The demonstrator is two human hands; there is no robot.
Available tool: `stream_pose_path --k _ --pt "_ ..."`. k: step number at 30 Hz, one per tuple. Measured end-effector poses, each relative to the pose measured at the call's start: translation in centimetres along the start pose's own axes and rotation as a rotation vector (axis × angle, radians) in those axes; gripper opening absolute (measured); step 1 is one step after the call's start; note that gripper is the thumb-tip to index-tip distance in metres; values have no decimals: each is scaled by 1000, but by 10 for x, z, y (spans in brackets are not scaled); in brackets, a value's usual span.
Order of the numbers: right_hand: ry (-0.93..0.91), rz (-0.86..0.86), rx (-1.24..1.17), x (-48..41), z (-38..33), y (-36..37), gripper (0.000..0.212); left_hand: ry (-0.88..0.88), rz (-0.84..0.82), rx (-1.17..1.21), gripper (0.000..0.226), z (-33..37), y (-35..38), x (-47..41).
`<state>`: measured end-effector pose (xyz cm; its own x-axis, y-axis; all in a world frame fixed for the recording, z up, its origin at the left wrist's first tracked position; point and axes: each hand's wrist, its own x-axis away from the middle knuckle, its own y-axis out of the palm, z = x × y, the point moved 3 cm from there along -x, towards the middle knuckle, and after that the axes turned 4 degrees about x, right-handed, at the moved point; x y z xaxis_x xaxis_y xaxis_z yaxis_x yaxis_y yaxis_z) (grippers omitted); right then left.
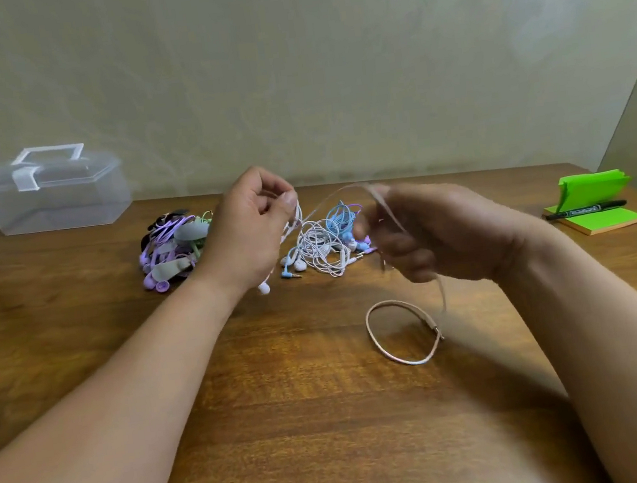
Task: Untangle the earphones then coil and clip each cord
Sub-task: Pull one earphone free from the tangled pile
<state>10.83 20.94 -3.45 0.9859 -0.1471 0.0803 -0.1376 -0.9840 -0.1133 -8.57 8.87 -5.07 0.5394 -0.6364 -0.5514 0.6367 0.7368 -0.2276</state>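
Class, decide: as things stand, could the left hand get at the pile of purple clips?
Probably yes. The clips lie just beside the left hand with nothing between them, but that hand pinches a white cord, so it would need to let go first.

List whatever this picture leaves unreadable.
Head view only:
1. Right hand: motion blur smears just where its fingers meet the pale cord.
2. Earphone tangle: both hands cover part of it, and the strands are too fine to count the sets.
3. Clip pile: the left hand hides its right edge.
4. Marker: the label is too small to read.
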Motion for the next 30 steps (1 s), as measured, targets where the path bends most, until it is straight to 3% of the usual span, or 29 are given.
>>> stream_pose_path --k 2,4,7,11,16,18,20,25,30 --pt "-10 32 -29 -8 2 3 54 2 -26 20 11 2 3 1" --pt "2 79 -37 -15 9 8 55 -3 -62 25 9 6 7 3" --pt "-43 201 8 -24 15 11 48 -6 -128 21 5 8 14 7" --pt "-135 330 83 -31 16 12 19 -68 -146 95 4 11 21 12" --pt "-168 516 26 -26 12 4 20 -113 -105 117 13 10 17 10" --pt "-179 520 10 -24 10 5 20 -117 -87 154 22 7 14 9" --pt "-197 531 44 -25 10 4 22 -23 -83 44 30 9 11 8" --pt "-232 531 52 -23 9 2 22 14 -273 -73 33 15 25 20" --pt "-219 453 21 -21 6 1 21 16 -272 -7 17 10 27 19"
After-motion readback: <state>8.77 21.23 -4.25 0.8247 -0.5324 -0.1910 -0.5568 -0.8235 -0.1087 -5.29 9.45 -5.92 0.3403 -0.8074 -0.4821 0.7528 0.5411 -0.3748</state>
